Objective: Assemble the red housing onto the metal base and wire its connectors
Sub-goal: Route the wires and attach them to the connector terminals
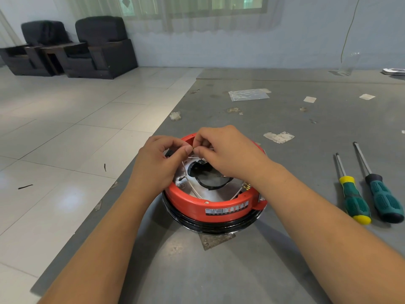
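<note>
A round red housing (197, 205) sits on a shiny metal base (210, 189) with a black ring beneath, near the grey table's left edge. Inside lie white wires (194, 189) and a black curved part (203, 176). Over the far rim of the housing, my left hand (157, 163) and my right hand (228, 154) meet fingertip to fingertip. Both pinch a small brass-coloured connector (193, 148) on a thin white wire. A white label (226, 209) faces me on the housing's front wall.
Two screwdrivers lie to the right: one with a yellow-green handle (354, 199), one with a dark teal handle (384, 201). A clear plastic bag (248, 94) and tape scraps lie farther back. The table's left edge (122, 174) drops to a tiled floor; dark armchairs (72, 47) stand far left.
</note>
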Demonstrator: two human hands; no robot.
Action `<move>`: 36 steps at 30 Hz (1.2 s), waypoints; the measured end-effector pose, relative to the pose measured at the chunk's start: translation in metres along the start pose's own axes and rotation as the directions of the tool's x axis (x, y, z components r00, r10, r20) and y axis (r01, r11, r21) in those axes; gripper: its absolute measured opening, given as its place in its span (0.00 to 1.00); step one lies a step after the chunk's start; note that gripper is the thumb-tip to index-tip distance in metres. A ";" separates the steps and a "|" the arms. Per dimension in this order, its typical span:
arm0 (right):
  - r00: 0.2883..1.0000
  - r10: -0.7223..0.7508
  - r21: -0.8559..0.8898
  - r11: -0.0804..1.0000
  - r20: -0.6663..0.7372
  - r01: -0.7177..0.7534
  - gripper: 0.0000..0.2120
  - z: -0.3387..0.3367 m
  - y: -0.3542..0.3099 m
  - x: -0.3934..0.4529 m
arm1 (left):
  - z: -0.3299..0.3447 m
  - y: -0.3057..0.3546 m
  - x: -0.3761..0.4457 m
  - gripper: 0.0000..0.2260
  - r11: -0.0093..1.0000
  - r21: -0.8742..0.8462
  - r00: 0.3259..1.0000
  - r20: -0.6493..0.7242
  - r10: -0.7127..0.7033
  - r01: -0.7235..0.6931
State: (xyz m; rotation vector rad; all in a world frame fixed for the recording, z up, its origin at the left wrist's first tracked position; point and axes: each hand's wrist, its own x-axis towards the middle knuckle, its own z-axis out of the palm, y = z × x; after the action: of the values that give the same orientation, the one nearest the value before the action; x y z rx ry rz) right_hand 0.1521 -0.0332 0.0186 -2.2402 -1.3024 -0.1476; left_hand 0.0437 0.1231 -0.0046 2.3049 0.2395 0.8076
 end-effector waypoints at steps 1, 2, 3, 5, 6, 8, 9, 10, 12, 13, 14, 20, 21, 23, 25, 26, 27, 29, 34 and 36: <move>1.000 0.008 0.015 1.000 -0.009 -0.008 0.03 0.000 0.001 0.000 | 0.000 0.000 0.000 0.11 1.000 -0.026 1.000 -0.014 -0.002 0.002; 1.000 0.014 0.026 1.000 -0.014 -0.014 0.02 0.001 0.002 -0.001 | 0.000 0.001 -0.001 0.10 0.998 -0.061 1.000 -0.022 -0.001 0.000; 1.000 0.020 0.038 0.999 -0.014 -0.020 0.02 0.001 0.002 -0.001 | 0.001 0.001 -0.002 0.10 0.995 -0.095 1.000 -0.022 0.005 -0.007; 1.000 0.026 0.064 0.998 -0.008 -0.025 0.02 0.002 0.003 -0.001 | 0.001 0.002 -0.003 0.12 0.991 -0.131 1.000 -0.004 0.022 -0.022; 1.000 0.026 0.075 0.997 -0.006 -0.026 0.02 0.003 0.003 -0.001 | 0.001 0.002 -0.003 0.12 0.991 -0.133 1.000 0.003 0.022 -0.021; 1.000 0.028 0.089 0.996 0.000 -0.028 0.02 0.004 0.002 -0.001 | 0.001 0.001 -0.002 0.13 0.993 -0.114 1.000 -0.006 0.022 -0.022; 0.999 0.031 0.094 0.995 0.005 -0.032 0.02 0.005 0.002 -0.001 | 0.001 0.001 -0.002 0.13 0.994 -0.104 1.000 -0.009 0.022 -0.022; 0.999 0.036 0.103 0.994 0.010 -0.036 0.02 0.005 0.001 -0.001 | 0.001 0.001 -0.002 0.13 0.994 -0.105 1.000 -0.004 0.021 -0.022; 0.999 0.049 0.126 0.991 0.013 -0.050 0.02 0.005 0.000 0.000 | 0.001 -0.001 -0.002 0.11 0.989 -0.147 1.000 0.008 0.011 -0.010; 0.998 0.058 0.134 0.989 0.006 -0.058 0.02 0.005 0.000 0.000 | 0.001 -0.003 -0.002 0.09 0.981 -0.195 1.000 0.016 -0.016 0.018; 0.998 0.069 0.139 0.988 -0.011 -0.066 0.02 0.004 0.000 0.001 | -0.001 -0.005 -0.002 0.07 0.967 -0.245 0.998 0.017 -0.060 0.062; 0.994 0.108 0.119 0.987 -0.017 -0.105 0.03 -0.009 -0.005 0.017 | -0.028 -0.031 0.008 0.05 0.999 -0.009 0.999 0.005 -0.042 0.042; 0.995 0.098 0.085 0.991 0.014 -0.099 0.04 -0.011 -0.007 0.022 | -0.032 -0.034 0.009 0.05 0.999 0.038 0.999 0.043 0.014 -0.016; 0.994 0.076 0.017 0.997 0.080 -0.077 0.04 -0.010 -0.010 0.029 | -0.038 -0.041 0.008 0.05 0.977 0.147 0.982 0.126 0.139 -0.157; 0.989 0.061 -0.036 0.998 0.138 -0.057 0.05 -0.006 -0.013 0.033 | -0.041 -0.051 0.004 0.10 0.941 0.212 0.956 0.183 0.228 -0.265; 0.986 0.052 -0.055 0.998 0.158 -0.044 0.05 -0.004 -0.014 0.034 | -0.042 -0.055 0.000 0.12 0.936 0.203 0.948 0.194 0.251 -0.289; 0.984 0.044 -0.070 0.997 0.171 -0.032 0.05 -0.001 -0.014 0.033 | -0.043 -0.059 -0.004 0.13 0.933 0.186 0.942 0.202 0.269 -0.307; 0.984 0.030 -0.089 0.996 0.176 -0.014 0.05 0.006 -0.013 0.032 | -0.042 -0.066 -0.011 0.16 0.928 0.161 0.928 0.226 0.298 -0.337; 0.993 0.005 -0.066 0.998 0.119 0.003 0.04 0.019 -0.014 0.028 | -0.040 -0.076 -0.023 0.29 0.924 0.091 0.894 0.306 0.329 -0.371; 0.994 -0.009 -0.081 0.997 0.108 0.017 0.04 0.023 -0.014 0.027 | -0.040 -0.078 -0.025 0.33 0.919 0.073 0.878 0.334 0.342 -0.386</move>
State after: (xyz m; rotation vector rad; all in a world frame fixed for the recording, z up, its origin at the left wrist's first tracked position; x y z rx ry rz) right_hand 0.1512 0.0046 0.0143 -2.3370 -1.3906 -0.0871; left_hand 0.0031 0.1945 -0.0444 2.6115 -0.3047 0.5958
